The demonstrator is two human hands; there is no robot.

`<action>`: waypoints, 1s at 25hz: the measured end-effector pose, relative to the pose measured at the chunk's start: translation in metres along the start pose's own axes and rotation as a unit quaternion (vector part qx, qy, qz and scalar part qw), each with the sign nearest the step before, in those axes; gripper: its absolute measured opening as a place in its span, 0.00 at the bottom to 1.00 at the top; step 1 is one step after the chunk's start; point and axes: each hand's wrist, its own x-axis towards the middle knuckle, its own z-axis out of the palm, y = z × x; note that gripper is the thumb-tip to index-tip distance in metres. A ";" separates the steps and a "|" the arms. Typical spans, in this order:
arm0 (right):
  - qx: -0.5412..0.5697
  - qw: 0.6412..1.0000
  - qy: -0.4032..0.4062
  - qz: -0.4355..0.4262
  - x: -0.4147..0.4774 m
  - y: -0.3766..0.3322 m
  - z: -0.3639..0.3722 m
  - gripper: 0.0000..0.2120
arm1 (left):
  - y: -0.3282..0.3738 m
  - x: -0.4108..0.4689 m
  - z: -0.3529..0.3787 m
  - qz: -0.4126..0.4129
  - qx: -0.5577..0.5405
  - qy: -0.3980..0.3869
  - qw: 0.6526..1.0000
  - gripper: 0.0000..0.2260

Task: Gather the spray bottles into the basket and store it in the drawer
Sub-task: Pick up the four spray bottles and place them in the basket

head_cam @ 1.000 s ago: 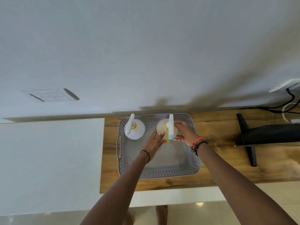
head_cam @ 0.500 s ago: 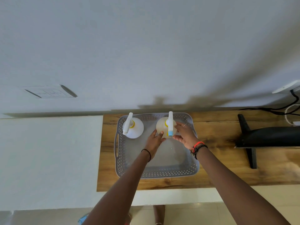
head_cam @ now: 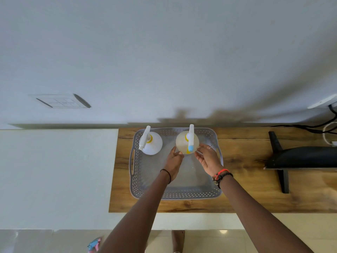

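Note:
A grey perforated basket (head_cam: pixel 175 195) sits on the wooden counter (head_cam: pixel 246 179). Two spray bottles stand upright along its far wall: a white one (head_cam: pixel 152 144) at the far left and a yellowish one with a blue-tipped nozzle (head_cam: pixel 184 143) to its right. My left hand (head_cam: pixel 174 162) and my right hand (head_cam: pixel 207 157) hover inside the basket just in front of the yellowish bottle, one on each side, fingers apart and holding nothing. The fingertips are very near the bottle's base.
A black monitor stand (head_cam: pixel 291 159) and cables (head_cam: pixel 319 127) occupy the counter's right side. A white wall with a switch plate (head_cam: pixel 62 102) rises behind the counter. A white surface (head_cam: pixel 54 170) adjoins the counter on the left. The floor lies below the front edge.
Both hands have let go of the yellowish bottle and drawn back slightly toward me. The bottle now stands by itself in the basket.

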 end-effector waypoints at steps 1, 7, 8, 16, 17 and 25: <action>0.000 1.000 0.001 -0.001 -0.001 0.000 0.000 0.15 | 0.000 0.000 0.000 -0.001 -0.003 0.001 1.000 0.26; -0.084 0.995 0.049 0.005 -0.018 0.012 -0.005 0.20 | -0.003 -0.015 -0.004 0.008 0.029 0.028 0.999 0.28; -0.099 0.993 0.059 0.007 -0.023 0.016 -0.006 0.20 | -0.005 -0.022 -0.006 0.011 0.031 0.035 0.999 0.27; -0.022 0.997 0.079 0.008 -0.089 0.068 0.013 0.09 | -0.031 -0.110 -0.032 0.083 0.038 0.127 0.988 0.16; -0.011 0.997 0.079 0.011 -0.098 0.075 0.018 0.07 | -0.035 -0.123 -0.039 0.104 0.034 0.147 0.983 0.14; -0.071 0.996 0.038 0.031 -0.161 0.143 0.060 0.10 | -0.083 -0.205 -0.119 0.136 0.061 0.269 0.952 0.10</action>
